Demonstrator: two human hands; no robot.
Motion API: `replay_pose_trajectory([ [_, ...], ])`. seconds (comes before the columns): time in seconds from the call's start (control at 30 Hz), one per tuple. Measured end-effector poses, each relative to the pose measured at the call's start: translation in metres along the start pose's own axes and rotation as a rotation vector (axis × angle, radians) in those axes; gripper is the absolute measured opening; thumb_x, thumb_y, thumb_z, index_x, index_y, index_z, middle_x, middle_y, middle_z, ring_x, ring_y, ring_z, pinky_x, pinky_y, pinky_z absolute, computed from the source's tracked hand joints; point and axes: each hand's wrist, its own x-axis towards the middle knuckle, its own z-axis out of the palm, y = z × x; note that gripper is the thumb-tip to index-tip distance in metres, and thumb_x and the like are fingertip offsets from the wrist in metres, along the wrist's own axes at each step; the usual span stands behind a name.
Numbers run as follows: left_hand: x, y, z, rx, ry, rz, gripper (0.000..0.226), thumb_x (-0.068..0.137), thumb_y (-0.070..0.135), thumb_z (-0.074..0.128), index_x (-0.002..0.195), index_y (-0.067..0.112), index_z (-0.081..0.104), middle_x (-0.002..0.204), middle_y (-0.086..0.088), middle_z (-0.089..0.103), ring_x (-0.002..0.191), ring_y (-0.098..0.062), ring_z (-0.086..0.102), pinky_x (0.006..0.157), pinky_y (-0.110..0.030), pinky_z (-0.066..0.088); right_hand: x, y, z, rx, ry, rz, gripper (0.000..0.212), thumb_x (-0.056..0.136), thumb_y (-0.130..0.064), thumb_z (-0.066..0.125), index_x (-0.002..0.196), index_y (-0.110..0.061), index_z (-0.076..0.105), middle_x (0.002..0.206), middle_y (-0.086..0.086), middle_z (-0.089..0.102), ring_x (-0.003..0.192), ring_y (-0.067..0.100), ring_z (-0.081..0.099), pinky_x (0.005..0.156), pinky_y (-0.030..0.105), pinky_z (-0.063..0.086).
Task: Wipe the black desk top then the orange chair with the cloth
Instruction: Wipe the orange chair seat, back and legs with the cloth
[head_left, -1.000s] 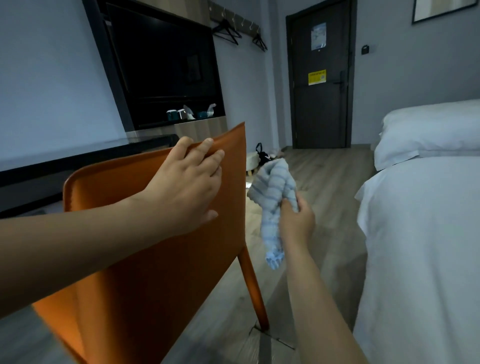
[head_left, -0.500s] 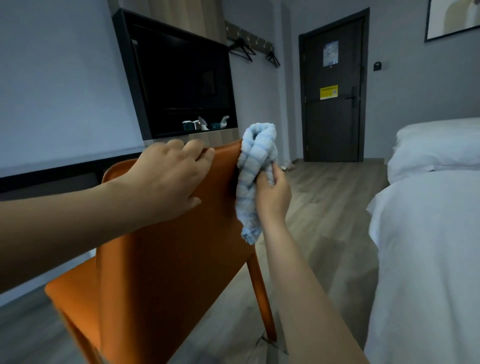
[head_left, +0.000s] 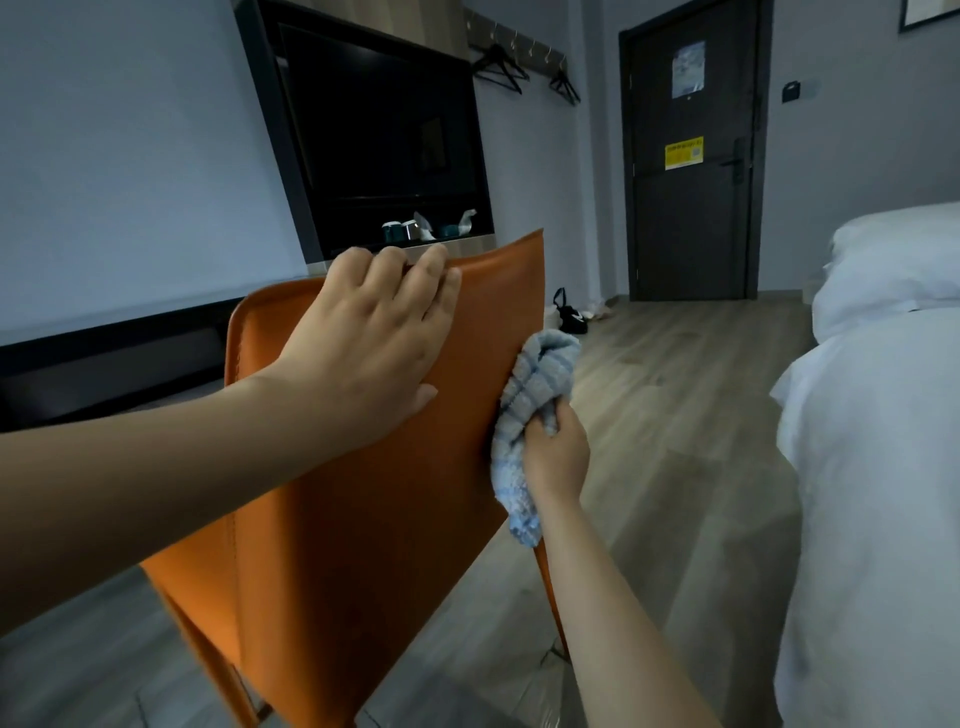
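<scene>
The orange chair fills the lower middle of the head view, its backrest facing me. My left hand lies over the top of the backrest, fingers curled over its upper edge and thumb on the back face. My right hand grips a bunched light-blue cloth and holds it against the right side edge of the backrest, about halfway down. The black desk top runs along the left wall behind the chair.
A dark TV unit with small cups on its shelf stands behind the chair. A white bed takes up the right side. Wooden floor lies between chair and bed, leading to a dark door. A black bag sits on the floor.
My right hand brought the cloth from open air to the backrest's top right corner, then slid it down the right edge. My left hand has kept its hold on the top.
</scene>
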Motion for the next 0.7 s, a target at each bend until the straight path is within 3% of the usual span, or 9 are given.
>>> replay_pose_trajectory([
  [0.13,0.000,0.004,0.002,0.047,-0.008,0.009,0.097,0.088,0.065,0.036,0.149,0.000,-0.002,0.155,-0.021,0.006,0.132,-0.037,0.025,0.104,-0.045,0.028,-0.016,0.033,0.009,-0.022,-0.021,0.132,0.024,0.098,-0.028,0.038,0.088,-0.028,0.059,0.078,-0.007,0.064,0.073,0.009,0.060,0.062,0.025,0.045],
  [0.3,-0.002,0.007,0.005,0.067,-0.019,0.019,0.097,0.090,0.066,0.031,0.148,-0.001,-0.008,0.156,-0.023,-0.001,0.138,-0.042,0.016,0.108,-0.048,0.024,-0.045,0.070,0.020,-0.041,-0.045,0.288,0.027,0.100,-0.026,0.036,0.082,-0.028,0.057,0.075,-0.007,0.063,0.068,0.005,0.057,0.055,0.019,0.037],
  [0.53,-0.001,0.008,0.005,0.048,0.002,0.001,0.098,0.088,0.067,0.034,0.148,0.000,-0.005,0.156,-0.021,0.003,0.138,-0.040,0.019,0.108,-0.047,0.025,-0.075,0.101,0.018,-0.061,-0.160,0.557,0.023,0.102,-0.024,0.036,0.099,-0.017,0.058,0.087,0.002,0.062,0.082,0.018,0.058,0.077,0.029,0.041],
  [0.7,0.000,0.005,-0.002,-0.019,-0.033,-0.012,0.101,0.085,0.062,0.046,0.148,0.000,-0.003,0.154,-0.022,0.005,0.134,-0.039,0.021,0.108,-0.047,0.025,-0.073,0.076,0.000,0.012,-0.015,0.602,0.026,0.102,-0.030,0.037,0.108,-0.019,0.060,0.090,-0.004,0.061,0.083,0.015,0.056,0.080,0.026,0.039],
])
